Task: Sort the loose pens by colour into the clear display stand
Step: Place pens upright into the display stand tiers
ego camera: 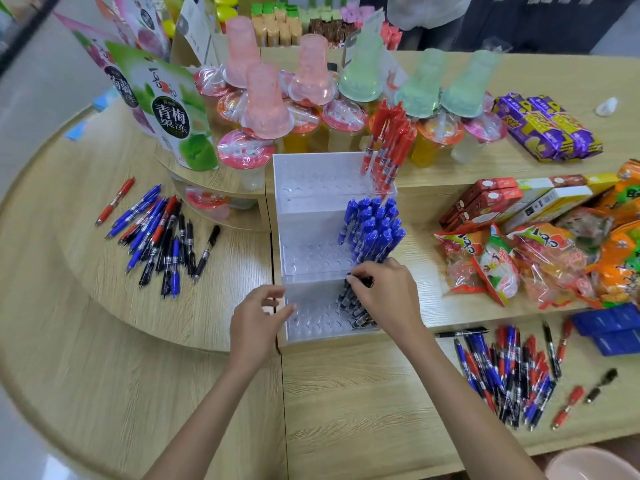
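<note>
The clear display stand (304, 209) rises in three tiers at the table's middle. Red pens (388, 143) fill the right of its top tier, blue pens (372, 226) the right of the middle tier, black pens (356, 306) the right of the bottom tier. My right hand (384, 292) pinches the top of a black pen standing among those on the bottom tier. My left hand (258, 323) hovers at the stand's front left corner, fingers loosely spread, holding nothing. Loose mixed pens lie in a left pile (159, 233) and a right pile (509, 372).
Jelly cups (266, 102) and a green pouch (176, 112) crowd the space behind the stand. Snack bags (540, 261) and boxes (512, 202) lie to the right, blue boxes (613, 329) beyond them. A person stands at the far edge.
</note>
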